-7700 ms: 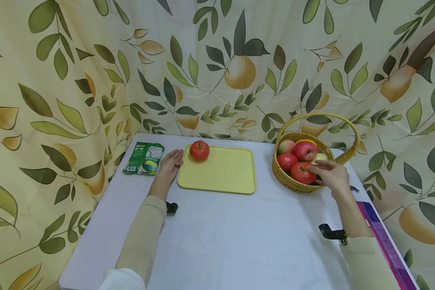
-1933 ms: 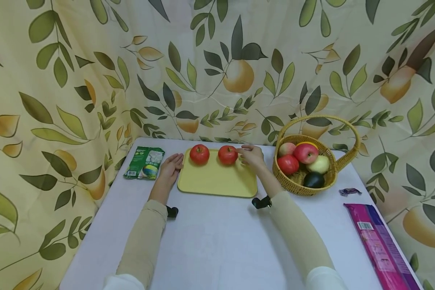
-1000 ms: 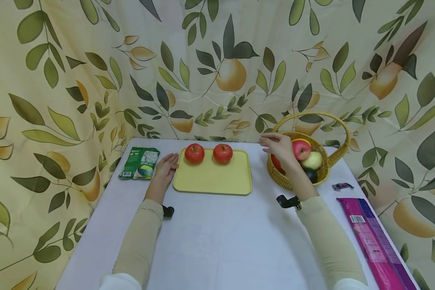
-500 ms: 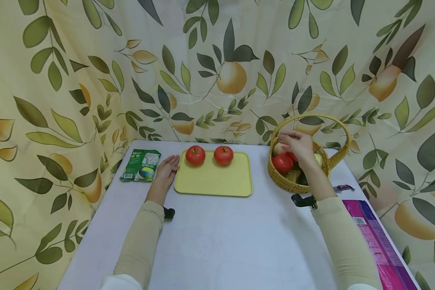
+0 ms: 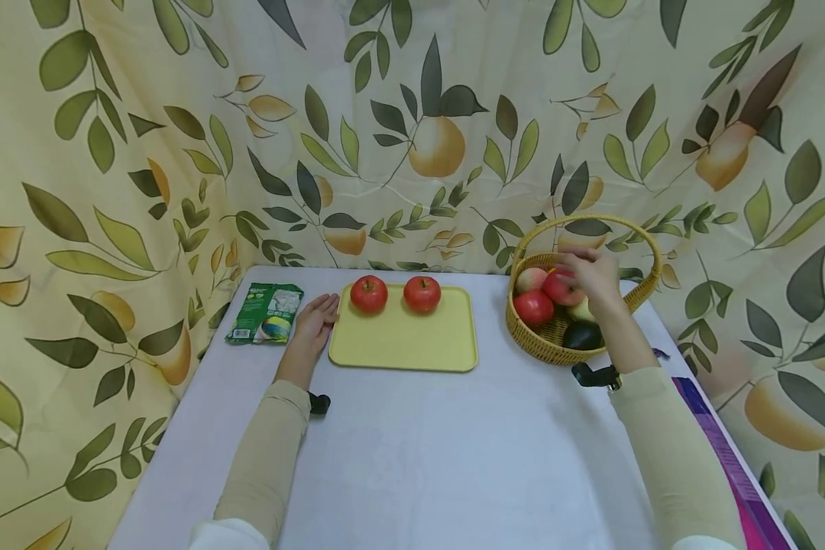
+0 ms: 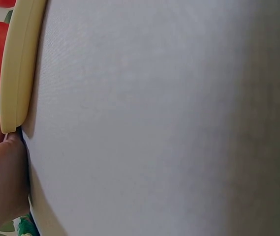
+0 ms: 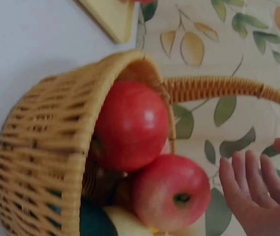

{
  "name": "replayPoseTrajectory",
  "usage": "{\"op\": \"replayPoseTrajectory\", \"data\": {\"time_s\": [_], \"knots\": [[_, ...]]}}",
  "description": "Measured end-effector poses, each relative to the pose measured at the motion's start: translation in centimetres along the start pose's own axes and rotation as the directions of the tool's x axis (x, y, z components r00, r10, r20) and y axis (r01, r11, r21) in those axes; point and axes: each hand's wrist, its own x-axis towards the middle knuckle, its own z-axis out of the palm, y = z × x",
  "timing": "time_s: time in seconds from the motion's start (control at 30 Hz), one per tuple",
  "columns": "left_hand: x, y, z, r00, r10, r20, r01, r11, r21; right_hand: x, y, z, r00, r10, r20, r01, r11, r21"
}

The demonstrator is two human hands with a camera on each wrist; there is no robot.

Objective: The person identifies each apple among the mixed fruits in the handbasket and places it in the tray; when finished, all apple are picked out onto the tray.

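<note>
Two red apples (image 5: 369, 295) sit side by side along the far edge of a yellow tray (image 5: 406, 336). My left hand (image 5: 312, 325) rests against the tray's left edge, fingers loosely extended; the left wrist view shows this hand (image 6: 4, 172) touching the tray corner (image 6: 19, 64). On the right, my right hand (image 5: 591, 275) is over a wicker basket (image 5: 546, 351), partly covering a pinkish-red apple (image 5: 560, 289). In the right wrist view, the right hand (image 7: 263, 196) holds nothing; its relaxed fingers are beside that apple (image 7: 171, 191). Another red apple (image 7: 132, 125) lies near the basket rim.
Also in the basket are a pale peach-like fruit (image 5: 531, 280), a yellowish-white fruit (image 5: 580, 310) and a dark, rounded item (image 5: 581, 334). The basket's handle (image 5: 591, 218) arches above. A green packet (image 5: 264, 313) lies left of the tray; a purple-pink package (image 5: 722, 443) lies at the right edge.
Since the earliest frame a second apple has come from the basket onto the tray. My right hand has moved from beside that apple back over the basket. My left hand stays at the tray.
</note>
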Motion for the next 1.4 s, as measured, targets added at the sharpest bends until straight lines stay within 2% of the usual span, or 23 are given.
{"op": "replayPoseTrajectory", "data": {"time_s": [0.1, 0.17, 0.3, 0.4, 0.47, 0.53, 0.7, 0.8, 0.93, 1.0, 1.23, 1.4], "knots": [[0.0, -0.2, -0.2, 1.0, 0.0, -0.003, 0.0, 1.0, 0.0, 0.4, 0.5, -0.8, 0.999, -0.003, -0.053, 0.002, 1.0, -0.017], [-0.1, -0.3, -0.3, 1.0, -0.003, -0.003, 0.003, 1.0, -0.003, 0.6, 1.0, -1.2, 0.993, -0.001, -0.118, -0.005, 0.999, -0.053], [-0.2, -0.6, -0.3, 1.0, -0.003, 0.005, 0.003, 1.0, 0.004, 0.9, 2.2, -1.9, 0.967, 0.022, -0.253, -0.054, 0.991, -0.121], [-0.3, -0.6, -0.3, 1.0, -0.005, 0.004, 0.005, 1.0, 0.007, 1.1, 2.9, -2.4, 0.956, 0.053, -0.289, -0.11, 0.977, -0.184], [-0.3, -0.6, -0.3, 1.0, -0.004, 0.001, 0.004, 1.0, 0.005, 1.2, 3.3, -2.7, 0.96, 0.086, -0.267, -0.141, 0.971, -0.192], [-0.2, -0.4, -0.3, 1.0, 0.001, 0.006, -0.001, 1.0, 0.004, 1.3, 3.5, -3.0, 0.971, 0.111, -0.211, -0.151, 0.972, -0.18], [0.0, -0.1, -0.2, 1.0, 0.006, 0.01, -0.006, 1.0, 0.001, 1.7, 3.8, -3.6, 0.991, 0.118, -0.057, -0.128, 0.969, -0.21], [0.2, 0.1, -0.1, 1.0, 0.005, 0.0, -0.005, 1.0, -0.002, 1.7, 4.0, -3.8, 0.993, 0.113, 0.025, -0.103, 0.96, -0.262], [0.2, 0.3, -0.1, 1.0, 0.006, -0.011, -0.006, 1.0, 0.007, 1.6, 4.2, -4.0, 0.986, 0.127, 0.108, -0.091, 0.953, -0.287], [0.1, 0.3, -0.1, 1.0, 0.006, -0.014, -0.005, 1.0, 0.014, 1.5, 4.3, -3.9, 0.986, 0.124, 0.11, -0.086, 0.95, -0.299], [-0.2, 0.4, -0.1, 1.0, -0.001, 0.005, 0.001, 1.0, 0.001, 1.5, 4.4, -3.6, 0.998, 0.055, 0.025, -0.042, 0.936, -0.35], [-0.5, 0.3, 0.2, 1.0, 0.003, 0.01, -0.003, 1.0, -0.009, 1.6, 4.7, -3.3, 0.996, 0.036, 0.079, -0.009, 0.949, -0.316]]}}
